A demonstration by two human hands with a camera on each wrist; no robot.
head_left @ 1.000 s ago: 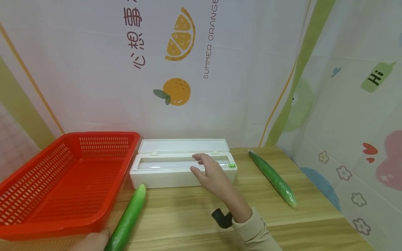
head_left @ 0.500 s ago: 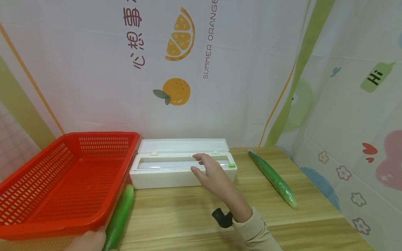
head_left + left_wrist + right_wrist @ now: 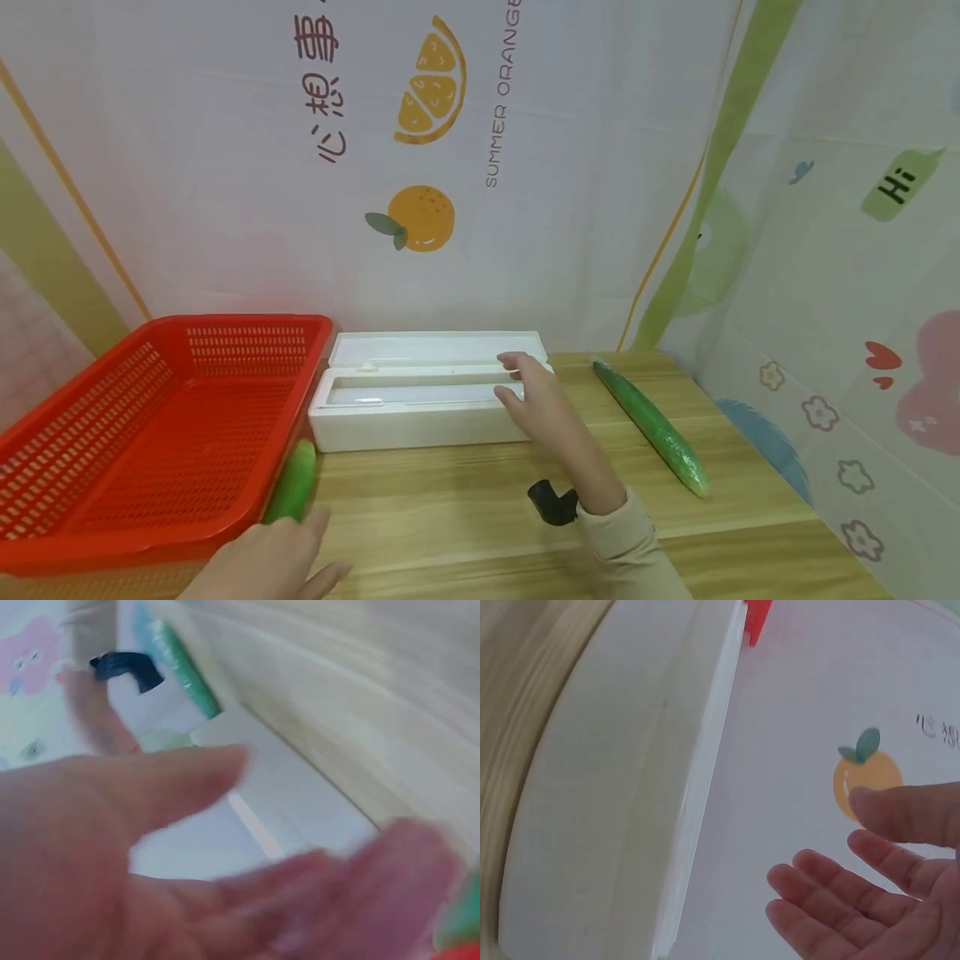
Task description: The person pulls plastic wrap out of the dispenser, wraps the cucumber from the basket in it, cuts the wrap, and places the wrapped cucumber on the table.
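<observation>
Beside the basket lies a green cucumber (image 3: 294, 479), its near part hidden behind my left hand (image 3: 262, 558). That hand has its thumb spread and holds nothing; it looks blurred in the left wrist view, where a bit of green (image 3: 461, 919) shows past the fingertips. My right hand (image 3: 546, 408) hovers by the right end of the white long box (image 3: 420, 427), fingers loosely bent with nothing between them. The box's lid (image 3: 438, 348) is raised at the back. A second cucumber (image 3: 652, 427), shiny as if wrapped in film, lies on the right of the table.
A red plastic basket (image 3: 202, 433) stands on the left with nothing in it. Behind the box hangs a printed curtain (image 3: 600, 208). The wooden table (image 3: 420, 525) ends at a slanting edge on the right. A black curved piece (image 3: 553, 502) sits at my right wrist.
The left hand has shifted the cucumber left against the basket, let it go and moved right with fingers spread. My right hand has moved a little to the right along the box.
</observation>
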